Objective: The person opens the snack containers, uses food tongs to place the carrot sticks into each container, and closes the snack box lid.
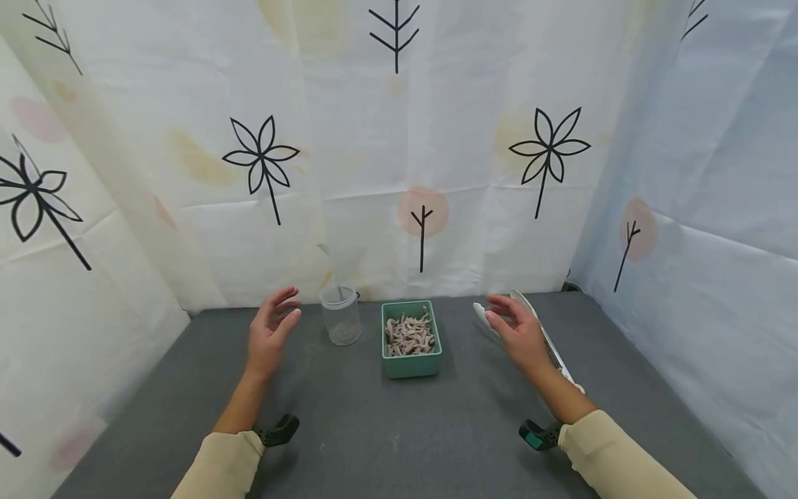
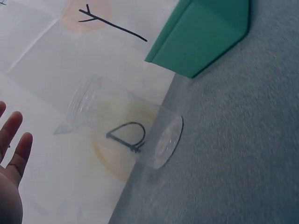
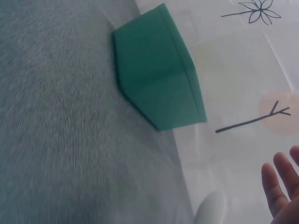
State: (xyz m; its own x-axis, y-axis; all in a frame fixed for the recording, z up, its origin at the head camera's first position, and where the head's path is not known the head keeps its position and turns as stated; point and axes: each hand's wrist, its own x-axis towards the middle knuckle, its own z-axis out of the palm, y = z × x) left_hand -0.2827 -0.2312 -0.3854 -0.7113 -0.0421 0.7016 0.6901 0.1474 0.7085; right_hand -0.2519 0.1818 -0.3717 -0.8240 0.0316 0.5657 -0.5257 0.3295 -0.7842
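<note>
Grey, cloth-textured desk (image 1: pixel 386 443) under everything. Nearest: two cream sleeves (image 1: pixel 218 468), two dark wrist bands (image 1: pixel 278 431), one per arm. Right grip (image 1: pixel 519 339): spread, fingers lightly bent, thumb apart. White object (image 1: pixel 557 355) lies under it, partly hidden, two ends showing; one piece or two, cannot tell; contact with grip, cannot tell. Long axis slants from near right to far left. Left grip (image 1: pixel 268 339): spread, fingers relaxed, holding nothing. Green box (image 1: pixel 411 367), count 1: between the grips, apart from both; top uncovered, long axis running away from the person. Grey-brown curled pieces (image 1: pixel 408 336) inside, too many to count. Clear cup (image 1: pixel 343 326), count 1: just right of left grip, upright, mouth up. Behind: white curtains (image 1: pixel 349 138), black plant prints, pale blotches.
</note>
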